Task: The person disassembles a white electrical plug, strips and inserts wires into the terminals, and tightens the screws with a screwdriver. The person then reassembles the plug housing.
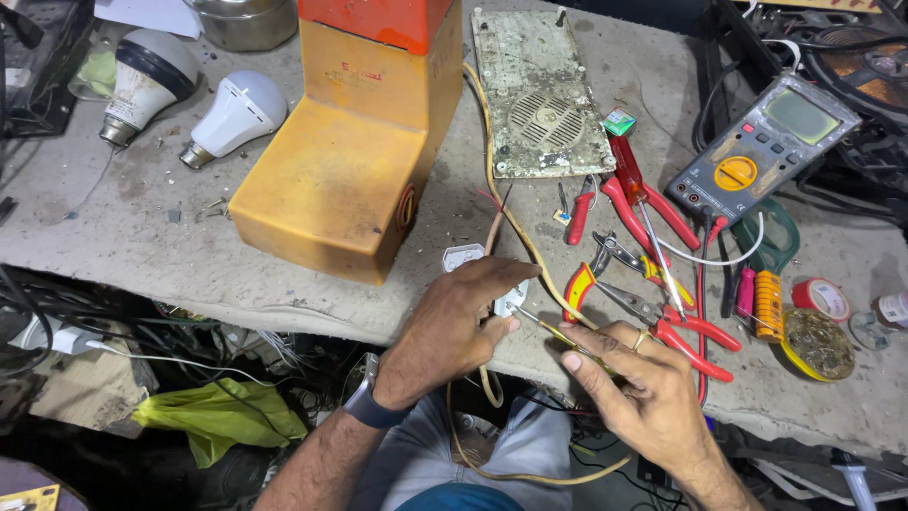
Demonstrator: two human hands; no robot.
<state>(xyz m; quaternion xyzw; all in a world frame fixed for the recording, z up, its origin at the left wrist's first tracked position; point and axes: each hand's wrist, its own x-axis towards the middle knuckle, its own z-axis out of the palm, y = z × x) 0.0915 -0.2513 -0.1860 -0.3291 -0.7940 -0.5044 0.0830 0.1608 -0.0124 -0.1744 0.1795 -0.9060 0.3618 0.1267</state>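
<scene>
My left hand (452, 322) grips a white mains plug (470, 257) at the front edge of the grey workbench (142, 237). A yellowish cable (511, 222) runs from the plug up along the bench to a big orange-yellow appliance base (345, 161). My right hand (643, 383) holds a thin yellow-handled screwdriver (558, 333), its tip touching the plug beside my left thumb. A ring shows on one finger of the right hand and a dark watch (367, 402) on the left wrist.
Red-handled pliers and cutters (653, 293), a red screwdriver (632, 180), a grey multimeter (757, 151), tape rolls (821, 298), a dirty white vented panel (541, 95) and two white bulbs (232, 114) lie on the bench. Cables and a green bag (222, 416) sit below.
</scene>
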